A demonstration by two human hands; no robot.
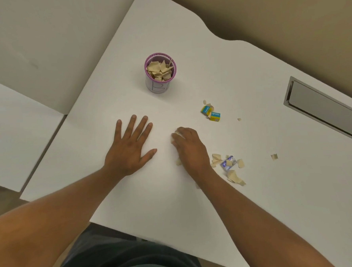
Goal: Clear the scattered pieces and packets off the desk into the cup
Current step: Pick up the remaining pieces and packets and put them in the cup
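A purple-rimmed mesh cup [160, 72] stands on the white desk [277, 189], filled with beige pieces. My left hand [130, 148] lies flat on the desk, fingers spread, holding nothing. My right hand [189, 147] is cupped, palm down, with its fingers curled over pale beige pieces at its fingertips; what is under the palm is hidden. Right of that wrist lies a pile of beige pieces [234, 176] around a small silver-blue packet [228, 163]. Two blue-and-yellow packets [211, 113] lie further back, with a few beige bits beside them.
Single beige scraps lie at the right [274, 156] and further back [239, 119]. A grey recessed cable tray [324, 107] runs along the desk's far right. A second white desk [16, 132] adjoins on the left. The desk's near edge is by my lap.
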